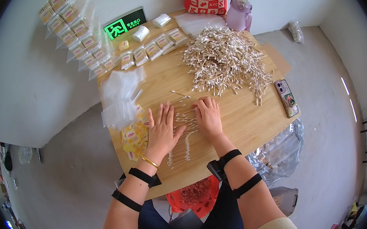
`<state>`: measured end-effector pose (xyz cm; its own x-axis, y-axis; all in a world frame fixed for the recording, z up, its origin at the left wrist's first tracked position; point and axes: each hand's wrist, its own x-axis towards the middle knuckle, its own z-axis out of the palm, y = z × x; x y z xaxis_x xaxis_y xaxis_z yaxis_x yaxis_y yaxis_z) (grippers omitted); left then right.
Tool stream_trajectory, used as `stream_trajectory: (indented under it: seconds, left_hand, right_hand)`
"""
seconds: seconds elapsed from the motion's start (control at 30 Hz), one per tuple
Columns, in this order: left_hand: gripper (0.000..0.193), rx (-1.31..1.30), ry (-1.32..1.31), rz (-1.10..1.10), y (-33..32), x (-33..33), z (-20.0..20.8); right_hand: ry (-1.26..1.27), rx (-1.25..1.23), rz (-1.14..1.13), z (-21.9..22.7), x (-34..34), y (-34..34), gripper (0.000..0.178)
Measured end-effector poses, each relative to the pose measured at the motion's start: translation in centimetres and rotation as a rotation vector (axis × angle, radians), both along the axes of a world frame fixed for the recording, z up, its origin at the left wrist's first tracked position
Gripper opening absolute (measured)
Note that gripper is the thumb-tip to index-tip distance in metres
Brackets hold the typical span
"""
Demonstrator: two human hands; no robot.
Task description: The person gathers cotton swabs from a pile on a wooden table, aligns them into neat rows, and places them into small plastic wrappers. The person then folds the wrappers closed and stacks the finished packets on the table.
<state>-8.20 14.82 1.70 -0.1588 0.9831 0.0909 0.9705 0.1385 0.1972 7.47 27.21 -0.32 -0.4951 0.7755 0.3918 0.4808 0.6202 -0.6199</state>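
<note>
Cotton swabs (179, 152): lie side by side on wooden table (238, 129) between open, spread left hand (163, 132) and loosely curled right hand (209, 117) (grip on any, cannot tell), apparently flanked to keep row even, apart from loose pile (224, 57).

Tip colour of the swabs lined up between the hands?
White: the swabs have white tips on pale tan sticks. Best seen in the head view, the only one.
</note>
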Motion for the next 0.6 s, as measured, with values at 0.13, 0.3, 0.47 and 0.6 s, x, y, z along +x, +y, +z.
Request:
stream_trajectory:
  seconds: [0.13, 0.3, 0.47, 0.6]
  left_hand:
    - [0.081, 0.001, 0.002, -0.018, -1.2, 0.2, -0.1]
    - [0.081, 0.043, 0.024, -0.026, -0.3, 0.1, 0.4]
    - [0.08, 0.051, 0.039, -0.013, 3.4, -1.3, 0.3]
    - [0.075, 0.004, 0.059, -0.025, 4.3, -0.5, 0.4]
  right_hand:
    - [0.014, -0.005, 0.004, 0.1, -0.1, -0.2, 0.011]
    - [0.021, -0.005, 0.002, 0.2, -0.1, -0.1, 0.011]
    - [0.041, -0.012, -0.01, 0.3, -0.4, -0.1, 0.016]
    - [0.048, -0.006, -0.046, 0.0, 0.0, 0.0, 0.021]
